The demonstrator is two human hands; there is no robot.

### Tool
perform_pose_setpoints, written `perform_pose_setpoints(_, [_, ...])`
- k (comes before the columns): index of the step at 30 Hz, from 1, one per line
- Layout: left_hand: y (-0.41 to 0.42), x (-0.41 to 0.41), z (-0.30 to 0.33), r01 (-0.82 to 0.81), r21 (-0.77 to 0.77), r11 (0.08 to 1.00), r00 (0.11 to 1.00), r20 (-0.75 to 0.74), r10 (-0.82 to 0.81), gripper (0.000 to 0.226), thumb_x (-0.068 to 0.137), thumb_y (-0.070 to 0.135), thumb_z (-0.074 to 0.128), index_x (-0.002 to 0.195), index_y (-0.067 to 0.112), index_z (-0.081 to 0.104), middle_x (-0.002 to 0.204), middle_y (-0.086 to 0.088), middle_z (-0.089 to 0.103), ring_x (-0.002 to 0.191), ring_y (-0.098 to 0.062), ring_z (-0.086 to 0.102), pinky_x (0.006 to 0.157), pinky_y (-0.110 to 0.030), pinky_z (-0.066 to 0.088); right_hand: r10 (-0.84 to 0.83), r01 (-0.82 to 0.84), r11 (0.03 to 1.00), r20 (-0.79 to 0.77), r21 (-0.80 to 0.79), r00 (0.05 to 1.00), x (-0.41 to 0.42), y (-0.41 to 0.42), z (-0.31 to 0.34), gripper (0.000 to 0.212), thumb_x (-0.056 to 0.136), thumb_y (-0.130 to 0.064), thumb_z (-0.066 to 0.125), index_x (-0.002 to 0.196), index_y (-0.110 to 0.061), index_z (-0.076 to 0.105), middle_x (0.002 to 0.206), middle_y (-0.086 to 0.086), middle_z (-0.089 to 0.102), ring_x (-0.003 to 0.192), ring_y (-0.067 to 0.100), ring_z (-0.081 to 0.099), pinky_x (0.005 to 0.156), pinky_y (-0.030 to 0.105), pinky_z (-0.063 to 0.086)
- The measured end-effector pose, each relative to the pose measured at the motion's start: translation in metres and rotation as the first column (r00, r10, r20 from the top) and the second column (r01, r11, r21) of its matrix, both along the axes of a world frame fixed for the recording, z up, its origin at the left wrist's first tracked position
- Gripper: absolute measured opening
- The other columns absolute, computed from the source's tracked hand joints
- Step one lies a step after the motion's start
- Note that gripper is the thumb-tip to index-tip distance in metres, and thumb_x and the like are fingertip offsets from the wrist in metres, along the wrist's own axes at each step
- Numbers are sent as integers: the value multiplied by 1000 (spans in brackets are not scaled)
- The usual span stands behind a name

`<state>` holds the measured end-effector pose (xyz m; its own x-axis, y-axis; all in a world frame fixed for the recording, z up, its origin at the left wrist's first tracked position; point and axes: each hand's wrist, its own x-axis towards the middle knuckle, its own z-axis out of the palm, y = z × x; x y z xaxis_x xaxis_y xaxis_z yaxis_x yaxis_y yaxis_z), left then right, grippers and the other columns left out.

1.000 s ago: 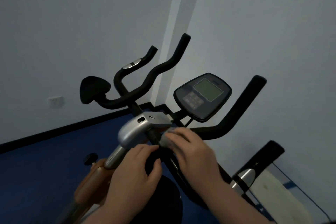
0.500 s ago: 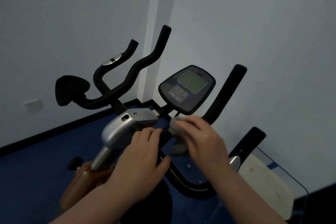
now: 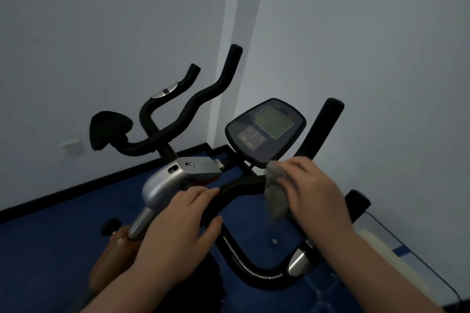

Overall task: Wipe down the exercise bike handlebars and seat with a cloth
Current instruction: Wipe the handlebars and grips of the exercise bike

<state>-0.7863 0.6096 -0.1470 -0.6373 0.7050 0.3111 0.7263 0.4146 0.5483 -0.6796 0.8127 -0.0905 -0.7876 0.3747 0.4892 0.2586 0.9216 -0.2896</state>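
The exercise bike's black handlebars (image 3: 244,184) curve across the middle of the head view, with horns rising left and right. My right hand (image 3: 314,192) presses a grey cloth (image 3: 276,194) against the bar where the right horn (image 3: 323,132) starts to rise. My left hand (image 3: 178,226) is wrapped around the bar just left of it, beside the silver stem clamp (image 3: 175,175). A black pad (image 3: 109,129) sits on the far left end of the bars. The seat shows only as a dark shape (image 3: 203,284) at the bottom, between my forearms.
The console (image 3: 265,131) with its grey screen stands just above my right hand. A lower black loop bar (image 3: 256,274) with chrome grips hangs under the handlebars. Grey walls meet in a corner behind the bike; the floor (image 3: 50,244) is blue. A pale object (image 3: 384,259) lies at the right.
My right hand has slid the cloth to the right along the bar, from beside the stem to the base of the right horn. My left hand has kept its hold near the stem.
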Motion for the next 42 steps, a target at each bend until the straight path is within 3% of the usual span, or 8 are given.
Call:
perform_pose_setpoints(8, [32,4,19,-74,142,987,981,189,47,30,90,38,55,119,38,59,111,27,53,110,6,46,95,-23,40,241,-244,969,70,42,968,-10,-16,-4,24,87,-11,68,106,-23,69,106,-6,62,84,16,62,65,29,54])
perform_pose_setpoints(14, [47,15,17,-95,168,981,986,154,69,27,89,35,58,116,39,59,110,30,52,112,9,41,93,-13,33,-25,4,972,87,235,996,9,54,36,31,84,-10,70,110,-25,69,107,-7,62,87,17,61,66,34,54])
perform_pose_setpoints(17, [63,20,21,-104,190,976,987,140,78,29,90,32,59,119,37,58,111,30,50,110,12,38,91,-5,28,102,-92,982,-53,165,993,5,50,52,20,83,-10,72,99,-23,72,98,-7,63,75,16,61,61,28,52])
perform_pose_setpoints(22, [79,27,20,-102,134,986,991,102,89,40,92,24,60,132,26,53,123,15,51,117,2,39,99,-10,26,269,-301,950,281,78,921,-1,49,34,27,84,-22,69,107,-36,66,106,-13,55,88,12,56,66,20,39])
perform_pose_setpoints(28, [78,31,16,-132,169,977,986,120,113,43,92,23,61,134,30,52,124,20,49,119,6,38,99,-7,26,212,-224,955,83,195,974,5,67,59,16,82,-15,71,92,-28,72,97,-8,58,75,19,61,60,31,50])
perform_pose_setpoints(32, [85,33,18,-175,170,970,981,117,157,40,91,21,63,130,25,56,122,14,54,117,-1,43,99,-15,30,374,-403,913,269,63,888,-5,39,34,17,88,-22,66,101,-34,69,93,-12,40,67,12,48,54,16,28])
perform_pose_setpoints(38, [79,35,16,-152,191,970,984,125,130,44,92,21,61,134,30,51,125,21,49,120,7,38,101,-11,27,83,-160,944,261,289,962,-15,78,64,17,86,-19,65,98,-30,70,97,-9,45,69,19,54,58,29,42])
perform_pose_setpoints(42, [80,35,15,-140,181,974,987,104,122,46,91,20,63,134,30,51,126,18,50,122,3,39,102,-11,26,270,-296,936,149,192,951,-10,54,60,15,81,-17,71,86,-31,72,88,-8,45,58,18,47,50,26,38])
